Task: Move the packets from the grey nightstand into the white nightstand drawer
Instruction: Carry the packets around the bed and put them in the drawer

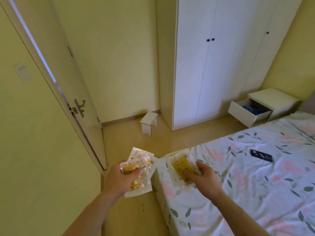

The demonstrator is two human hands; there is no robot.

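Beside the bed's (238, 176) near corner, the left hand (117, 179) grips a fanned bunch of clear packets (138, 167) with yellow contents, thumb curled over them. Over that corner the right hand (204, 178) pinches a second stack of packets (180, 167), perhaps two. Past the bed's far end the white nightstand (274, 99) stands with its drawer (245, 114) pulled open, blue things inside.

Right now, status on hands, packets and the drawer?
Left hand holds several packets; right hand holds more. White drawer open. Stool stands aside.
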